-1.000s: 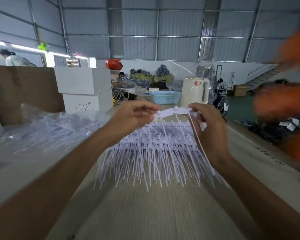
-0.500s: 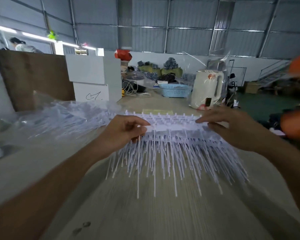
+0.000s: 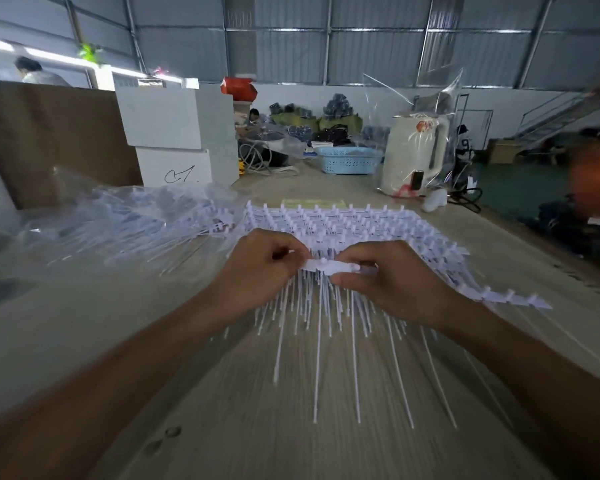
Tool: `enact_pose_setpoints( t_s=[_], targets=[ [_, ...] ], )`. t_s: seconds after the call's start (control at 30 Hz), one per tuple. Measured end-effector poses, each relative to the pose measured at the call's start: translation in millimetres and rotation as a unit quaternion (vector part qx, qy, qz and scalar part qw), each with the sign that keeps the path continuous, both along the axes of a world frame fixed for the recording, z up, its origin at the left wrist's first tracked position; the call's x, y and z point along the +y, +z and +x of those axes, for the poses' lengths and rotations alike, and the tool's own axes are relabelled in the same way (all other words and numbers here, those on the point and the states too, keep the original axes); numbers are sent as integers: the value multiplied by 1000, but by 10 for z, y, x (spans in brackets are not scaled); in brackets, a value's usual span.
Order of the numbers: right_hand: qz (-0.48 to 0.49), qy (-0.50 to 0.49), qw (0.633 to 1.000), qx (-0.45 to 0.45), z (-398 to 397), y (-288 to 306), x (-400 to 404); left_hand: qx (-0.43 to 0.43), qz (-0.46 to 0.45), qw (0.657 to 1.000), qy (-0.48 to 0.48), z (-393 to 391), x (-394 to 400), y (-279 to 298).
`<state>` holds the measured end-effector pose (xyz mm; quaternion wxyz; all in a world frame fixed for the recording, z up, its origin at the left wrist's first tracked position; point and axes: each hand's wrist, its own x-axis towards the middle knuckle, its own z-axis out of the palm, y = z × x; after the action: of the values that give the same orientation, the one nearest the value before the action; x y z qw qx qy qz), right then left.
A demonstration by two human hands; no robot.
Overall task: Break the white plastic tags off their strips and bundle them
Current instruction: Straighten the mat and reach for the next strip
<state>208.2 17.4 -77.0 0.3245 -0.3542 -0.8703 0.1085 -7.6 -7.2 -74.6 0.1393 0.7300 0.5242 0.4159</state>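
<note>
Together, the left hand and right hand pinch one white tag strip by its ends, fingers curled tight. It sits above the stacked strips mid-worktop, beside the bagged tags toward the left edge.

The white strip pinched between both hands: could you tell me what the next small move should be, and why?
Probably bend the strip sharply between the hands to snap tags off. The left hand and right hand already pinch it close together, above the pile of strips on the table, its thin tails hanging down.
</note>
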Motion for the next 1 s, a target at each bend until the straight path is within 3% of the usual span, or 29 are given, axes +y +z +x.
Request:
enact_pose_setpoints(
  t_s=[0.17, 0.33, 0.4, 0.67, 0.77, 0.83, 0.93, 1.0],
  targets=[
    [65, -20, 997, -45, -46, -66, -79, -107, -148, 983, 4, -5, 16, 12],
    [163, -40, 980, -106, -84, -122, -127, -245, -278, 929, 15, -7, 26, -13],
    [185, -37, 974, -122, -85, -128, -112, -253, -321, 913, -4, 4, 14, -12],
    [30, 22, 999, -17, -76, -156, -30, -62, -178, 980, -67, -85, -33, 134],
    [-42, 56, 998, 5, -112, -178, -37, 21, -118, 988, -101, -119, -61, 178],
    [-74, 77, 994, 17, -113, -147, -36, 16, -129, 982, -135, -167, -79, 193],
    [-107, 81, 990, 38, 13, -72, 0, -93, -159, 955, -232, -234, -115, 200],
    [-130, 66, 987, 70, 150, -39, 10, -140, -140, 951, -239, -268, -112, 219]
  ],
)
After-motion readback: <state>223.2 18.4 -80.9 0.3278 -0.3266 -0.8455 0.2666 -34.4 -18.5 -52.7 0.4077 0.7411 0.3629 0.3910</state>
